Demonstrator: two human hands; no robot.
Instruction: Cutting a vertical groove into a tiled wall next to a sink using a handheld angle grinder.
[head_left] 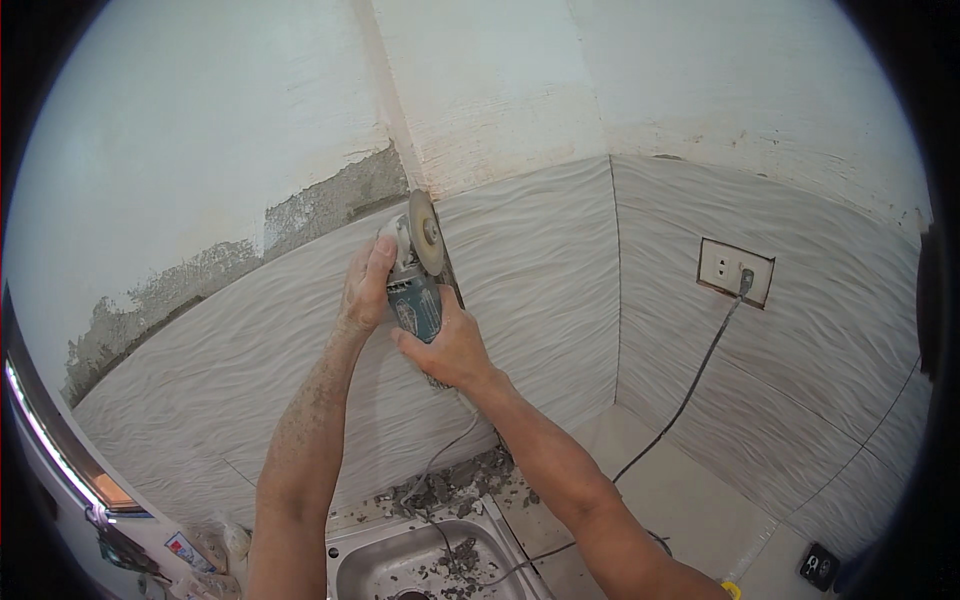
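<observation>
Both my hands hold a blue-green angle grinder (415,308) upright against the wavy-textured wall tiles (530,265). My left hand (366,287) is closed around its upper end, next to the pale guard. Lower down, my right hand (452,348) wraps the body, thumb across the front. The round cutting disc (427,236) stands edge-on to the wall at the top of a dark vertical slot (452,282) in the tiles. Whether the disc is touching the wall, I cannot tell. A grey cord (447,447) hangs from the grinder's lower end.
Below lies a steel sink (352,560) with broken rubble (470,478) in and behind it. A dark cable (690,395) runs from the wall socket (735,271) across the counter (640,475). Rough bare mortar (335,200) borders the tiles' top edge. A small black object (818,566) sits lower right.
</observation>
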